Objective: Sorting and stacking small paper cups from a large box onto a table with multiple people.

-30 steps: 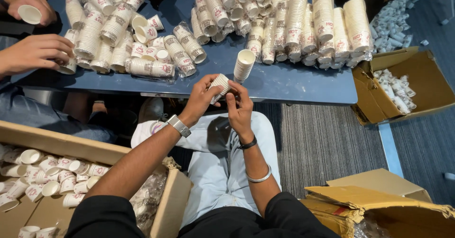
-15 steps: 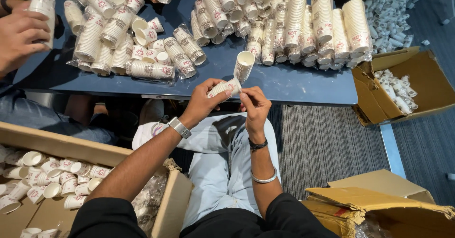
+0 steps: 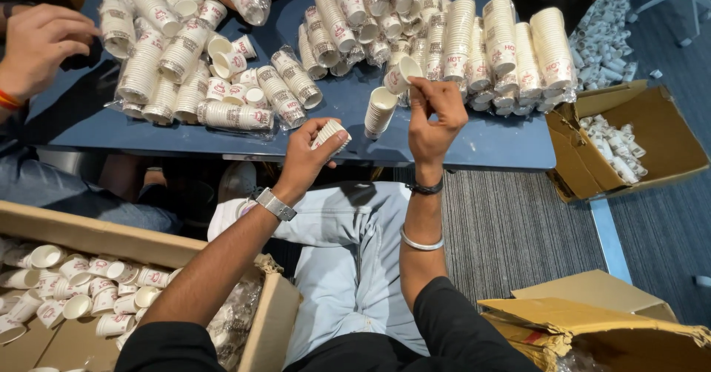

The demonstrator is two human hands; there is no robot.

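Two hands (image 3: pixel 437 113) near table edge (image 3: pixel 311 155)

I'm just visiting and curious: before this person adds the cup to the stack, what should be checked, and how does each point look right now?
1. Right hand grips a single paper cup: ok.
2. Left hand holds a short nested stack: ok.
3. Standing stack on the blue table upright: ok.
4. Cup clean inside: cannot tell.
5. Co-worker's hand out of the way: ok.
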